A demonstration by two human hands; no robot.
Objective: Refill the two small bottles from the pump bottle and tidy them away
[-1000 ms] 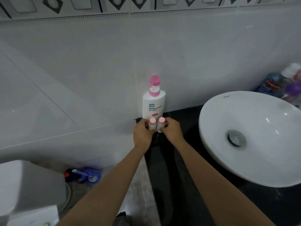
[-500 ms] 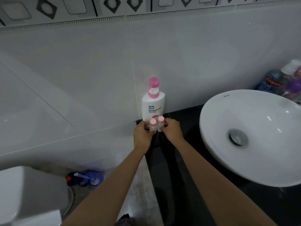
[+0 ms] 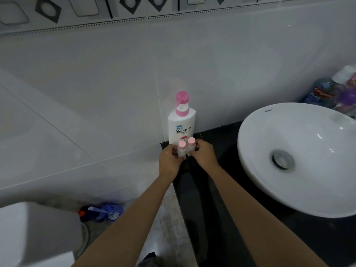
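A white pump bottle (image 3: 181,124) with a pink pump head stands upright in the back left corner of the black counter (image 3: 227,185), against the tiled wall. Directly in front of it two small bottles stand side by side, both with pink caps. My left hand (image 3: 169,162) is wrapped around the left small bottle (image 3: 181,149). My right hand (image 3: 204,156) holds the right small bottle (image 3: 191,144). The fingers hide most of both small bottles; only caps and upper bodies show.
A white basin (image 3: 296,158) with a metal drain fills the counter's right side. A mouthwash bottle (image 3: 319,93) and other bottles stand behind it at the far right. Left of the counter the floor drops away, with a toilet tank (image 3: 36,232) and a blue toilet brush (image 3: 107,211).
Both hands and the two small bottles stay in the same place in front of the pump bottle. Only the camera view has shifted slightly.
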